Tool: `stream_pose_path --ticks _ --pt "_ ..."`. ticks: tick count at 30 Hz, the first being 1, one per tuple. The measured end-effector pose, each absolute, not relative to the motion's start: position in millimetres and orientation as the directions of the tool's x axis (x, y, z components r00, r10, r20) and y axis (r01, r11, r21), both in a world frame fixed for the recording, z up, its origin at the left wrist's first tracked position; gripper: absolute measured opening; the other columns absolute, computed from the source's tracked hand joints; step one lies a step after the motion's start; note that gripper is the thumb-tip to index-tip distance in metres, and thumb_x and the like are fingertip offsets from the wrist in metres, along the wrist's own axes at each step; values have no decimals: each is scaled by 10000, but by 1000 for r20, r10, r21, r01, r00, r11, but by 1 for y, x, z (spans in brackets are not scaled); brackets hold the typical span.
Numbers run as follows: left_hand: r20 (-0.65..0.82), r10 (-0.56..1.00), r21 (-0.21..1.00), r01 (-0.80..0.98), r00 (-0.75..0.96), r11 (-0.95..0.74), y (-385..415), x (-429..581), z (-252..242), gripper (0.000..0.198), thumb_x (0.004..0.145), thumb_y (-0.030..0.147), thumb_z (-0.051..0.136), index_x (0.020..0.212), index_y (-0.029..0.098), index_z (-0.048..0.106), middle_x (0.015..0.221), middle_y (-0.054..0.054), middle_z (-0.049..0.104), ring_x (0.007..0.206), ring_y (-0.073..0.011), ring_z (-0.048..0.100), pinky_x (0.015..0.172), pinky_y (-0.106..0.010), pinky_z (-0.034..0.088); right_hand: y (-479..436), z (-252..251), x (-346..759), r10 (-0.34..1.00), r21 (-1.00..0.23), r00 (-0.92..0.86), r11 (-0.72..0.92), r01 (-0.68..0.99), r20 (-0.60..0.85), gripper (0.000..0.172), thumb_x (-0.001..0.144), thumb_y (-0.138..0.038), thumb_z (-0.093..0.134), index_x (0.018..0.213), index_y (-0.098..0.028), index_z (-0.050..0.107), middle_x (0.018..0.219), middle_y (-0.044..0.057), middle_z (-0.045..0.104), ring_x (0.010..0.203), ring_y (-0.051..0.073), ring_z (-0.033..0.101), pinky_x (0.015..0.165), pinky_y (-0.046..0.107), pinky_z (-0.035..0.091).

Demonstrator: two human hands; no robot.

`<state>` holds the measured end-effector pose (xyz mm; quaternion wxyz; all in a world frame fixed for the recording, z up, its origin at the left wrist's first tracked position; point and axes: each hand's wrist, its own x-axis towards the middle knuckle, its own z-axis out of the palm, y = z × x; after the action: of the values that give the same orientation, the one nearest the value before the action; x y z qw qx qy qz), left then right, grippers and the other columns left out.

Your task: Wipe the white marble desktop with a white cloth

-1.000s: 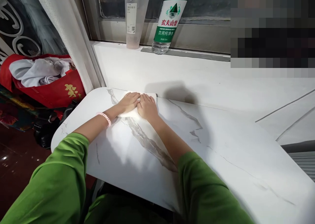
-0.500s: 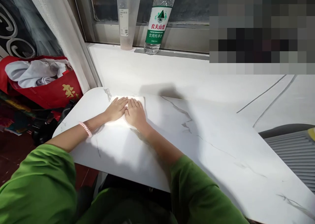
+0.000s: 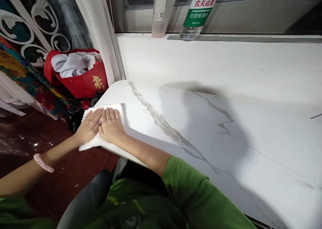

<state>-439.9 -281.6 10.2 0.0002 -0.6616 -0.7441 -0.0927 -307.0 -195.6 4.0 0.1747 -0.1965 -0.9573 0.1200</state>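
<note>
A white cloth [image 3: 94, 142] lies at the left end of the white marble-patterned table [image 3: 213, 128], its near corner hanging over the edge. My left hand [image 3: 88, 127] rests flat on it, fingers stretched out, with a pink coiled band [image 3: 43, 163] around the wrist. Close against it, my right hand [image 3: 111, 125] also presses flat on the cloth, its fingers straight and pointing away from me. The two hands touch near the thumbs, and neither grips the cloth.
On the window ledge stand a plastic cup [image 3: 163, 14] and a water bottle [image 3: 198, 14]. Left of the table, a red bag [image 3: 84, 83] holds pale fabric. A white curtain [image 3: 93, 27] hangs behind it. The floor [image 3: 80, 168] is dark red tile.
Both hands have slid the cloth from the table's back left area toward me and left, to the left edge. The view has turned left.
</note>
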Motion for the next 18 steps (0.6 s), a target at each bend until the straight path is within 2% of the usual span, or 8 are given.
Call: stream_pose_path --ticks 5,9,18 --pt "111 985 125 985 -134 119 -263 -452 10 590 965 330 208 1483 98 367 1561 -113 356 1459 -234 299 1205 -476 217 -177 3 -320 412 -286 -862 899 331 295 631 921 -259 412 1426 117 377 1476 299 412 1400 362 361 1185 485 181" --pt "95 989 106 989 -115 105 -218 -467 7 598 956 306 222 1477 52 368 1556 -140 359 1459 -236 296 1214 -455 194 -141 1 -335 473 -281 -834 873 399 283 615 911 -237 410 1424 101 393 1475 273 433 1389 352 372 1172 469 195" --pt "117 986 113 985 115 -128 -59 -506 -2 536 943 257 315 1448 120 431 1519 -117 430 1420 -231 366 1195 -432 245 -24 -10 -362 659 -261 -687 752 605 305 577 912 -189 355 1403 108 412 1457 274 456 1372 337 381 1136 462 223"
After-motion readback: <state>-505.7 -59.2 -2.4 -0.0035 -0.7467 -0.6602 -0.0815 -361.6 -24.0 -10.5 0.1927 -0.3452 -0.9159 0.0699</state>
